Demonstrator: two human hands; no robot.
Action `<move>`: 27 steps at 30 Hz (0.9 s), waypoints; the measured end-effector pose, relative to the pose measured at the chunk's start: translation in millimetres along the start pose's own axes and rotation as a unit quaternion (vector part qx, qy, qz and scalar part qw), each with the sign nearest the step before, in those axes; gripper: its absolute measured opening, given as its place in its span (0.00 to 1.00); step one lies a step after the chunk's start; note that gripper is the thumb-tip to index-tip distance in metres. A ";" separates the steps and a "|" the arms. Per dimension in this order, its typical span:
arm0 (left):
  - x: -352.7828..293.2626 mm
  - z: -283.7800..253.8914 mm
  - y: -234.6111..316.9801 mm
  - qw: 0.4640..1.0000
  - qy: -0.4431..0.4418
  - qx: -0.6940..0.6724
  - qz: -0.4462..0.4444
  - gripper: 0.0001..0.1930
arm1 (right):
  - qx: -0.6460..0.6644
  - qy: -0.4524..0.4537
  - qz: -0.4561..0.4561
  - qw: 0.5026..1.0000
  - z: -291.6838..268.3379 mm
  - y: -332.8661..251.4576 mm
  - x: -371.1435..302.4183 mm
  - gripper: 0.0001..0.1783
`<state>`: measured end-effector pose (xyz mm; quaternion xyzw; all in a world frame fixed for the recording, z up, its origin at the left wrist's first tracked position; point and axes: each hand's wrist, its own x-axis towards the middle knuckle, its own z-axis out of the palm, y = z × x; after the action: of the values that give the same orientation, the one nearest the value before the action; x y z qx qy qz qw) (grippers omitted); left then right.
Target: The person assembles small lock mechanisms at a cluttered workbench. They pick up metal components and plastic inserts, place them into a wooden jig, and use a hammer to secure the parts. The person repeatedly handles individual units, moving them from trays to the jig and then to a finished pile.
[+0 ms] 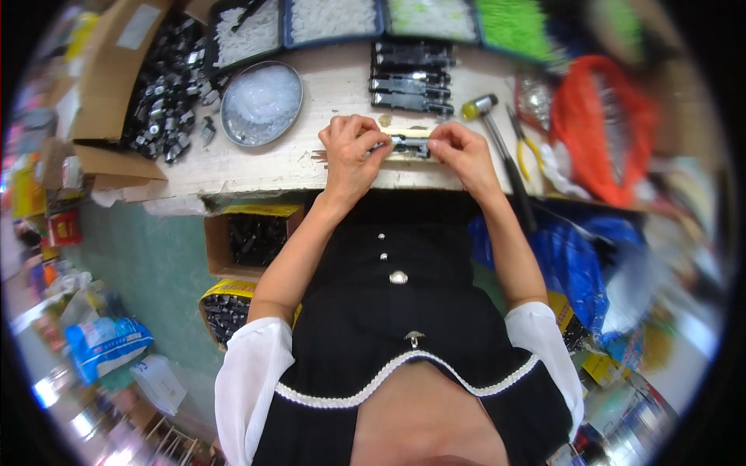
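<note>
Near the front edge of the white worktable (210, 175), a slim black-and-silver part (410, 145) lies crosswise between my two hands. My left hand (353, 151) has thumb and fingers pinched on its left end. At the right end, the thumb and fingertips of my right hand (468, 158) close on it. A pale strip (408, 133) shows on the table just behind the part. Farther back is a row of similar black-and-silver parts (412, 81). A hammer (506, 147) with a yellow-and-black head lies to the right of my right hand.
Pliers (531, 155) with yellow handles and a red plastic bag (579, 124) lie at the right. A round metal dish (225, 116) holds a translucent whitish substance. A cardboard box (105, 78) spills small metal parts at the left. Trays (334, 39) of white and green pieces line the back.
</note>
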<state>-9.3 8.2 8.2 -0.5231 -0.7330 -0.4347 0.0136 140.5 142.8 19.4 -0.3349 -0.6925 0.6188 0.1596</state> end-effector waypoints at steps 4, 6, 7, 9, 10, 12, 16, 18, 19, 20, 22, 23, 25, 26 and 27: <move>-0.3 -0.1 -0.3 1.000 -0.002 0.004 0.013 0.06 | -0.036 0.006 0.028 0.999 -2.2 1.7 3.4 0.06; 1.2 0.0 0.0 1.000 -0.003 0.007 0.016 0.06 | -0.035 0.006 0.038 0.999 -2.9 2.6 4.9 0.06; 1.3 0.2 0.1 1.000 -0.005 0.007 0.016 0.06 | -0.028 0.003 0.043 0.999 -3.0 3.3 5.8 0.06; 0.3 -0.1 -0.5 1.000 -0.008 0.010 0.015 0.06 | -0.027 -0.015 0.053 0.998 -4.1 1.8 7.1 0.06; 1.3 0.1 -0.9 1.000 -0.008 0.010 0.019 0.06 | -0.034 -0.025 0.054 0.998 -7.2 -1.6 8.0 0.06; 0.1 -1.1 1.1 1.000 -0.013 0.014 0.011 0.06 | -0.011 -0.051 0.046 0.998 -16.2 -2.8 13.7 0.07; 1.8 -0.9 1.4 1.000 -0.011 0.009 0.021 0.06 | -0.063 0.001 -0.024 0.998 -47.4 -27.6 39.9 0.06; 3.5 -0.8 1.3 1.000 -0.020 0.006 0.016 0.06 | -0.118 0.053 -0.079 0.988 -67.5 -40.5 65.4 0.08; 3.5 -1.9 2.1 1.000 -0.019 0.004 0.017 0.05 | -0.140 0.073 -0.112 0.981 -75.9 -55.0 77.9 0.08; 3.9 -2.4 3.0 1.000 -0.017 0.002 0.017 0.05 | -0.170 0.090 -0.136 0.972 -84.7 -72.3 89.6 0.07; 1.2 -3.4 2.9 1.000 -0.019 0.004 0.004 0.05 | -0.225 0.155 -0.183 0.944 -102.6 -94.8 127.1 0.09; 2.3 -3.0 4.0 1.000 -0.022 -0.002 0.004 0.05 | -0.270 0.210 -0.258 0.903 -117.1 -105.8 147.3 0.09; 3.4 -2.9 5.3 0.999 -0.030 -0.017 -0.005 0.05 | -0.359 0.293 -0.314 0.829 -144.3 -132.2 188.5 0.09; 4.7 -2.8 6.2 0.999 -0.033 -0.022 -0.005 0.05 | -0.436 0.333 -0.323 0.771 -156.2 -143.7 208.1 0.12; 4.8 -3.2 6.6 0.999 -0.033 -0.025 -0.009 0.05 | -0.509 0.367 -0.331 0.705 -159.7 -153.6 221.0 0.16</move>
<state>-7.8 10.3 16.6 -0.5309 -0.7263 -0.4356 -0.0281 40.9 407.2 153.9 -0.3152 -0.8551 -0.0921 0.4012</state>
